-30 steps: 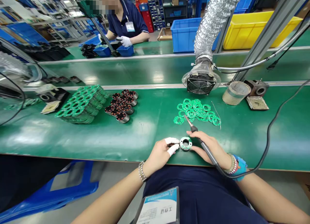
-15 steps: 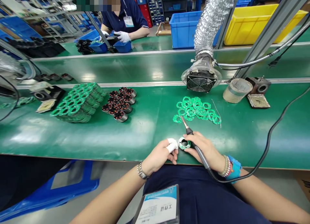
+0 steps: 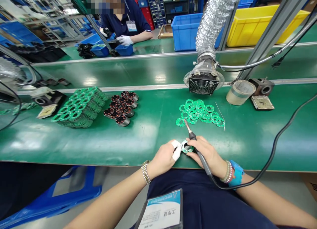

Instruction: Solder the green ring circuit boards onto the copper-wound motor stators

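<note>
Leftmost, a blue stool [image 3: 86, 182] stands below the edge of the green workbench [image 3: 146, 133]; on the bench, a dark holder [image 3: 44, 98] sits beside neat stacks of green ring boards [image 3: 78, 106]; next to these stands a cluster of copper-wound cores [image 3: 122, 120], metal-sided and grouped closely; beyond them, across the bench divider, a co-worker [image 3: 140, 20] in a dark shirt and white gloves has both hands near small blue tubs [image 3: 123, 50].

Centrally, the left hand [image 3: 163, 158], its wrist bearing a metal watch [image 3: 145, 172], wears white covers on thumb and forefinger; these two digits are drawn close together at the left edge of the ring-topped part [image 3: 183, 147]; whether they clamp anything cannot be told; the part is held just above or on the bench, near its front edge, its opening facing up.

To its right, the right hand [image 3: 210, 158] has thumb and forefinger closed about the part's right side, while the soldering iron [image 3: 192, 135] is gripped in the same hand, its tip directed away from the wearer, near the loose green rings [image 3: 198, 111]; whether tip and rings touch is unclear; a thin wire [image 3: 220, 115] lies at the pile's right; behind it hangs a fan [image 3: 203, 86] on a silvery duct [image 3: 206, 24]; farther right are a round pot [image 3: 239, 94], an iron stand [image 3: 264, 87] with its sponge tray [image 3: 262, 102], and the iron's black cable [image 3: 274, 146].
</note>
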The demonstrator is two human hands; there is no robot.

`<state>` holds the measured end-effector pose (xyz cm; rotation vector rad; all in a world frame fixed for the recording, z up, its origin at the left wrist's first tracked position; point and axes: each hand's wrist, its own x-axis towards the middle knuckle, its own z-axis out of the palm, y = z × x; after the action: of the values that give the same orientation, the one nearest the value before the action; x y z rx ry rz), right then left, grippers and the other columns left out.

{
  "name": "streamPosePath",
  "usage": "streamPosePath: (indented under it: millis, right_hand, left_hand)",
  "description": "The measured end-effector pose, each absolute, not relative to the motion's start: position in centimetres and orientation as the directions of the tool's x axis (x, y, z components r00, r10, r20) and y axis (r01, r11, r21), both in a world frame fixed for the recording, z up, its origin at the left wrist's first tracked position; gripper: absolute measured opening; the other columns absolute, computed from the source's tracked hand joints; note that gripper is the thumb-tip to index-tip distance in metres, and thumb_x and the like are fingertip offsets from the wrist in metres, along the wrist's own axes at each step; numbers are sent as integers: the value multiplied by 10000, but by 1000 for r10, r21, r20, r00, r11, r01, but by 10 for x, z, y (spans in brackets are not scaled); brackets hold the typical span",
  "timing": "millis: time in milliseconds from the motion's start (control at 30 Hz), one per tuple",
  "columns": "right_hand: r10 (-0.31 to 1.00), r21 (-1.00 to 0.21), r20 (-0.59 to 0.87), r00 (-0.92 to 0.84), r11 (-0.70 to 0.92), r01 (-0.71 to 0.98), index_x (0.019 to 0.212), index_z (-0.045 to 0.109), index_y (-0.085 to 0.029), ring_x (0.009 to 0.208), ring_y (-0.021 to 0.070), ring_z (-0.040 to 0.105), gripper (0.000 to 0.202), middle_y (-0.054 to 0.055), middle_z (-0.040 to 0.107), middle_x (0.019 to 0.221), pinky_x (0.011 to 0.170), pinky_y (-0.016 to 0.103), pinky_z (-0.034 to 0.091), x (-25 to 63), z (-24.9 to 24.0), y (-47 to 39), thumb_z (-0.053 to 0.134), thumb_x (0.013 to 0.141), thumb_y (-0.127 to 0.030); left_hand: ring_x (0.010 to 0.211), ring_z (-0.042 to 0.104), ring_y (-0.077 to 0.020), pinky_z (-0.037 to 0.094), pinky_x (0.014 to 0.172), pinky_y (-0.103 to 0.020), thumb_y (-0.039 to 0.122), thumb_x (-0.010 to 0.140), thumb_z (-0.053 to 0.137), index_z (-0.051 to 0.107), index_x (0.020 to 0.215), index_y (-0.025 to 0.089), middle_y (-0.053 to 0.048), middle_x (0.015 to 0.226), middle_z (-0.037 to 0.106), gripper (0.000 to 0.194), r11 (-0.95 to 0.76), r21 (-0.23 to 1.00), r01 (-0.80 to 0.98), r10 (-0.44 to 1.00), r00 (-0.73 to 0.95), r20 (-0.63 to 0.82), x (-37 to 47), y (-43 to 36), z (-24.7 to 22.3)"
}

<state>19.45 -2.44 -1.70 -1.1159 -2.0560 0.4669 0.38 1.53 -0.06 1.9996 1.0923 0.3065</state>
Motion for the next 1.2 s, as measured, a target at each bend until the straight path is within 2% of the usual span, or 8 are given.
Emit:
streamPosePath:
  millis: [100, 167, 400, 600, 700, 800, 900, 1200]
  right_hand:
    - [832, -606, 436, -343, 553, 572, 1092, 491, -202, 913, 211, 550, 237, 96, 614, 984, 783, 372, 498, 193, -18, -25, 522, 858, -201]
    - [833, -607, 432, -346, 552, 571, 1097, 490, -202, 920, 216, 548, 240, 94, 615, 973, 783, 376, 495, 193, -19, -25, 524, 859, -208]
    - [834, -601, 426, -350, 550, 580, 1077, 496, -194, 929, 220, 536, 221, 94, 615, 980, 789, 384, 483, 194, -18, -25, 529, 862, -232]
    - [832, -587, 424, -357, 553, 591, 1066, 501, -187, 920, 222, 535, 209, 97, 616, 980, 771, 379, 490, 194, -16, -25, 526, 862, -228]
    - [834, -582, 419, -358, 550, 599, 1061, 505, -175, 918, 221, 530, 206, 103, 616, 974, 766, 373, 489, 194, -16, -26, 523, 862, -226]
    - [833, -575, 421, -360, 552, 604, 1058, 509, -173, 914, 218, 524, 201, 102, 616, 965, 759, 369, 487, 194, -17, -25, 518, 865, -228]
    - [834, -569, 419, -360, 550, 612, 1054, 512, -173, 895, 215, 525, 196, 99, 617, 954, 753, 365, 484, 195, -17, -25, 515, 867, -234]
    - [839, -582, 410, -357, 542, 607, 1073, 505, -187, 897, 223, 537, 214, 101, 615, 974, 750, 379, 492, 193, -17, -27, 520, 863, -222]
  left_hand:
    - [403, 446, -91, 394, 389, -198, 321, 837, 376, 429, 651, 179, 47, 514, 414, 239, 311, 884, 348, 735, 501, -456, 10, 13, 0]
    - [413, 461, -91, 410, 398, -205, 367, 835, 408, 476, 688, 168, 46, 519, 434, 257, 395, 868, 302, 718, 487, -496, 7, 12, 1]
    - [757, 582, -143, 475, 692, -263, 257, 850, 505, 616, 957, 195, -41, 860, 629, 166, -488, 684, 542, 789, 609, 80, -17, 16, -3]
    - [736, 560, -148, 458, 670, -259, 219, 877, 409, 603, 873, 171, -64, 860, 613, 200, -660, 510, 552, 688, 717, 114, -14, 16, -1]
    - [641, 522, -138, 444, 607, -258, 214, 815, 442, 557, 712, 161, -43, 732, 562, 163, -490, 652, 578, 767, 641, 8, -3, 16, 4]
    - [483, 457, -100, 406, 462, -215, 241, 768, 437, 463, 617, 168, 14, 561, 461, 170, 102, 887, 450, 811, 478, -336, 8, 17, 8]
    - [441, 443, -77, 384, 386, -180, 288, 738, 506, 467, 643, 159, 38, 545, 440, 166, 571, 797, 195, 660, 469, -587, 11, 17, 9]
    - [487, 512, -86, 473, 449, -200, 424, 728, 616, 496, 736, 153, 32, 554, 514, 296, 513, 837, 189, 709, 457, -537, 14, 12, -1]
